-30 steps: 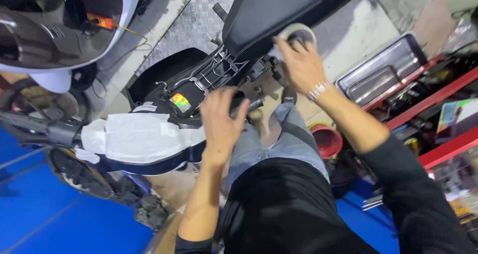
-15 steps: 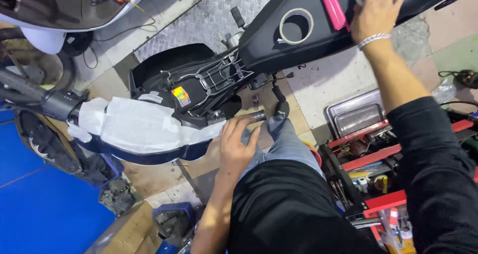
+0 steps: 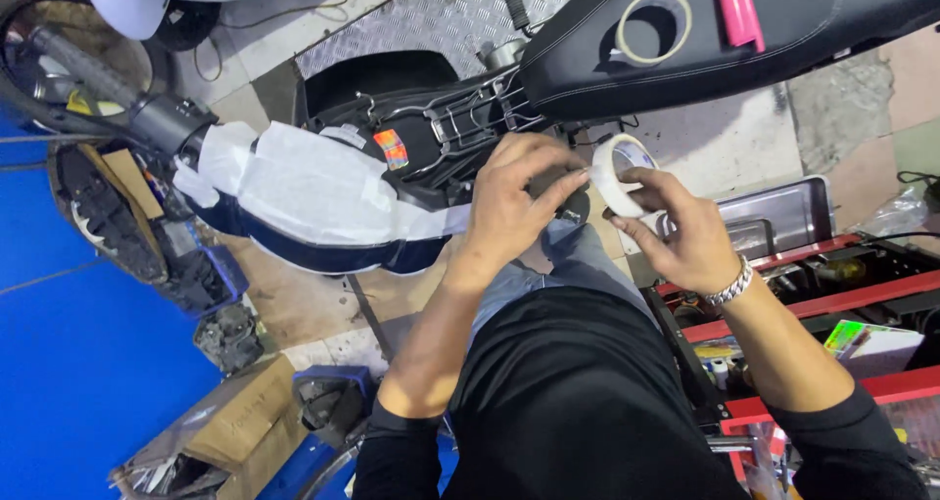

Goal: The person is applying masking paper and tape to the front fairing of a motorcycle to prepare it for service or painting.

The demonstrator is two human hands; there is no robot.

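1. White tape in a roll [image 3: 619, 174] sits in the right hand [image 3: 685, 236]. The fingers curl around the roll and grip it by its rim and hole.
2. The roll is just in front of the person's knee, below the long black seat [image 3: 783, 30] and next to the left hand [image 3: 514, 201].
3. The left hand is bent at the knuckles, and its fingertips [image 3: 563, 162] pinch together right at the edge of the roll. It looks like they touch the tape, but I cannot tell if they hold a loose end.
4. A shiny metal bracelet [image 3: 729, 286] goes around the right wrist.
5. Both arms wear black sleeves, and the person has a black top [image 3: 578, 402] and blue-grey trousers [image 3: 578, 260].
6. A second roll of tape [image 3: 654, 27] lies flat on the black seat, well apart from the hands. A pink strip [image 3: 736, 8] lies beside it.
7. To the left of the hands is a motorbike part covered in white paper [image 3: 304, 182], with dark blue showing under it.
8. A small bright sticker [image 3: 390, 149] is on the black part [image 3: 431, 138] near the paper.
9. A red tool cart [image 3: 832, 299] stands on the right, with a shiny metal tray [image 3: 774, 216] near it.
10. The floor on the left is blue [image 3: 78, 363], and a brown cardboard box [image 3: 245, 417] sits at its edge.
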